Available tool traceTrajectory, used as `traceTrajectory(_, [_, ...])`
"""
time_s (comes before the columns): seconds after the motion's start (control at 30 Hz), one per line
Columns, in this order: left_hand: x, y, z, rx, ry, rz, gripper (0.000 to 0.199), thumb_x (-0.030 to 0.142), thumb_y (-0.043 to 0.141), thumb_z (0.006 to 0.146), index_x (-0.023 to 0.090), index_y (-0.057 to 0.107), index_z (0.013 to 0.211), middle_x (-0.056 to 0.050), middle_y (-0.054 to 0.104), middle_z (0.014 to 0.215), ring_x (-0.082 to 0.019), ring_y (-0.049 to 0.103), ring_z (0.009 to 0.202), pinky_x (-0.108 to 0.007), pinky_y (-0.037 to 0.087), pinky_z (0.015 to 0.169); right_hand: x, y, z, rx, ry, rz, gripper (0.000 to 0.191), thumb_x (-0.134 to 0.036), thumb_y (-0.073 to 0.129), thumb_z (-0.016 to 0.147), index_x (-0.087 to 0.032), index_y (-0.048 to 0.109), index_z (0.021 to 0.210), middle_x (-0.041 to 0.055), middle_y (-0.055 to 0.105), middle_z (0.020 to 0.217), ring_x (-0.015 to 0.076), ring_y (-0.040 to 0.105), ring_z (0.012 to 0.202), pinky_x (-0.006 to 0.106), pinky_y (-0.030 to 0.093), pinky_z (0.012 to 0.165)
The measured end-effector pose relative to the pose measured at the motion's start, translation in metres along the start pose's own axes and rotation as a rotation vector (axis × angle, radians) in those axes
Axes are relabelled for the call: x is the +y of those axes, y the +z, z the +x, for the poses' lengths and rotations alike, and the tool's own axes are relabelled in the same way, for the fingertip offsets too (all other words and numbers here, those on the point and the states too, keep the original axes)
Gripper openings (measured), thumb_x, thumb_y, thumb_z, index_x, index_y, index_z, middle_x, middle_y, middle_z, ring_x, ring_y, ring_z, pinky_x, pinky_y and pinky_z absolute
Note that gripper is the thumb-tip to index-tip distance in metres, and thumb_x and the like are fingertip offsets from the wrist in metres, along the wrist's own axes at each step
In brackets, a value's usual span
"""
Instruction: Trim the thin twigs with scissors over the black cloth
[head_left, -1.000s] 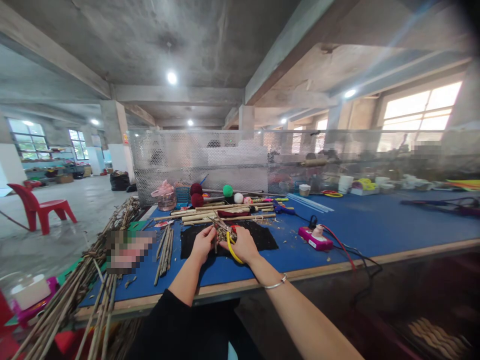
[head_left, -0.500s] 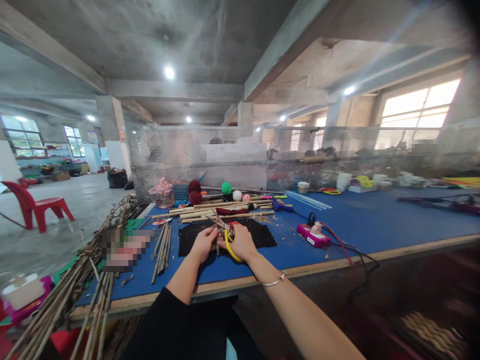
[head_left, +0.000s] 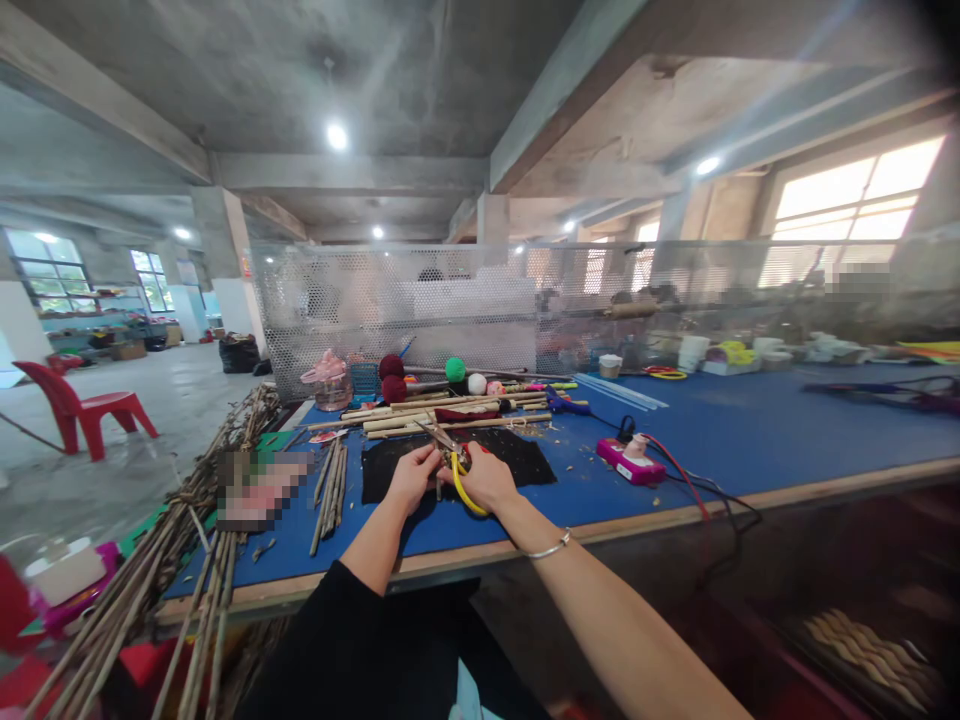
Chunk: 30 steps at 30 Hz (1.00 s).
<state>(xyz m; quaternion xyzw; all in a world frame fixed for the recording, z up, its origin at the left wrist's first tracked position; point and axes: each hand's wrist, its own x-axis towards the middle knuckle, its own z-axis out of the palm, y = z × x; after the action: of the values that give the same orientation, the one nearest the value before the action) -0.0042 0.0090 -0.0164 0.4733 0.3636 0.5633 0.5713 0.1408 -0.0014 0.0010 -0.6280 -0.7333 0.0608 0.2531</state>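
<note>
Both hands are over a black cloth (head_left: 529, 455) on the blue table (head_left: 555, 500). My right hand (head_left: 486, 478) is closed round yellow-handled scissors (head_left: 465, 490), whose blades point up and to the left. Beside it, my left hand (head_left: 414, 476) pinches a short piece of stick between thumb and fingers, mostly hidden by the hands. Peeled sticks (head_left: 390, 432) lie crosswise just beyond the cloth. Several thin sticks (head_left: 330, 500) rest to the left of it.
A bundle of long branches (head_left: 150, 590) leans on the table's left edge. At the back are yarn balls (head_left: 392, 378) and a lidded jar (head_left: 330, 390). A pink power strip (head_left: 631, 464) with cables sits on the right. A red chair (head_left: 90, 410) stands left.
The view has shifted slightly, moving the table items a little to the right in the picture. Both hands stay close together with the same hold on the scissors and stick.
</note>
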Motion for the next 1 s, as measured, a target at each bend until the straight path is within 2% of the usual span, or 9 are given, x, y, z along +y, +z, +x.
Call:
traceTrajectory(0.3, [0.000, -0.001, 0.001, 0.044, -0.023, -0.022, 0.049, 0.038, 0.074, 0.057, 0.013, 0.065, 0.098, -0.003, 0.062, 0.070, -0.007, 0.052, 0.052, -0.021, 0.045, 0.050, 0.002, 0.000, 0.002, 0.010, 0.014, -0.041, 0.057, -0.070, 0.050, 0.065, -0.019, 0.054, 0.089, 0.0100, 0.066, 0.085, 0.0254, 0.063, 0.080, 0.029, 0.041, 0.063])
traceTrajectory(0.5, [0.002, 0.000, 0.003, 0.128, -0.032, 0.014, 0.040, 0.035, 0.073, 0.059, 0.011, 0.064, 0.089, 0.000, 0.055, 0.062, -0.007, 0.050, 0.049, -0.021, 0.045, 0.047, 0.005, 0.001, 0.010, -0.024, 0.011, -0.046, 0.059, -0.071, 0.042, 0.070, -0.019, 0.057, 0.091, 0.0133, 0.066, 0.088, 0.0269, 0.063, 0.081, 0.031, 0.042, 0.065])
traceTrajectory(0.57, [0.004, 0.000, 0.003, 0.160, -0.025, 0.047, 0.037, 0.036, 0.070, 0.062, 0.011, 0.063, 0.088, 0.001, 0.052, 0.059, -0.006, 0.047, 0.047, -0.018, 0.041, 0.043, 0.006, 0.000, 0.013, -0.035, 0.025, -0.030, 0.057, -0.070, 0.041, 0.071, -0.019, 0.059, 0.090, 0.0131, 0.067, 0.089, 0.0265, 0.063, 0.083, 0.031, 0.043, 0.065])
traceTrajectory(0.67, [0.006, 0.000, 0.004, 0.214, -0.002, 0.055, 0.032, 0.039, 0.063, 0.068, 0.012, 0.060, 0.084, 0.003, 0.048, 0.055, -0.003, 0.040, 0.042, -0.013, 0.028, 0.036, 0.007, -0.002, 0.015, -0.050, 0.073, -0.026, 0.054, -0.068, 0.045, 0.071, -0.019, 0.061, 0.088, 0.0132, 0.066, 0.092, 0.0266, 0.062, 0.086, 0.030, 0.043, 0.066])
traceTrajectory(0.73, [0.006, 0.001, 0.003, 0.211, -0.004, 0.037, 0.031, 0.043, 0.059, 0.070, 0.014, 0.054, 0.078, 0.003, 0.048, 0.057, -0.002, 0.034, 0.038, -0.013, 0.019, 0.034, 0.004, -0.002, 0.016, -0.062, 0.100, -0.046, 0.052, -0.064, 0.051, 0.069, -0.017, 0.061, 0.088, 0.0143, 0.066, 0.093, 0.0268, 0.062, 0.087, 0.029, 0.043, 0.066])
traceTrajectory(0.8, [0.005, 0.003, 0.002, 0.161, -0.012, 0.061, 0.033, 0.047, 0.058, 0.070, 0.015, 0.050, 0.074, 0.004, 0.049, 0.057, -0.001, 0.030, 0.037, -0.013, 0.015, 0.034, -0.001, -0.001, 0.016, -0.077, 0.090, -0.059, 0.046, -0.054, 0.058, 0.069, -0.015, 0.060, 0.093, 0.0150, 0.065, 0.094, 0.0259, 0.062, 0.088, 0.027, 0.043, 0.066])
traceTrajectory(0.9, [0.001, 0.002, 0.001, 0.121, 0.021, 0.169, 0.035, 0.047, 0.064, 0.065, 0.016, 0.048, 0.071, 0.007, 0.042, 0.048, -0.002, 0.027, 0.036, -0.014, 0.018, 0.036, -0.013, -0.001, 0.016, -0.081, 0.010, -0.036, 0.037, -0.036, 0.059, 0.072, -0.011, 0.056, 0.100, 0.0160, 0.064, 0.099, 0.0244, 0.061, 0.090, 0.026, 0.043, 0.069])
traceTrajectory(1.0, [-0.002, -0.003, 0.005, 0.223, 0.106, 0.244, 0.033, 0.042, 0.067, 0.062, 0.015, 0.051, 0.072, 0.008, 0.041, 0.047, -0.004, 0.034, 0.040, -0.015, 0.026, 0.041, -0.024, -0.005, 0.018, -0.088, -0.053, -0.002, 0.030, -0.031, 0.056, 0.076, -0.013, 0.057, 0.099, 0.0133, 0.064, 0.101, 0.0219, 0.060, 0.093, 0.024, 0.042, 0.072])
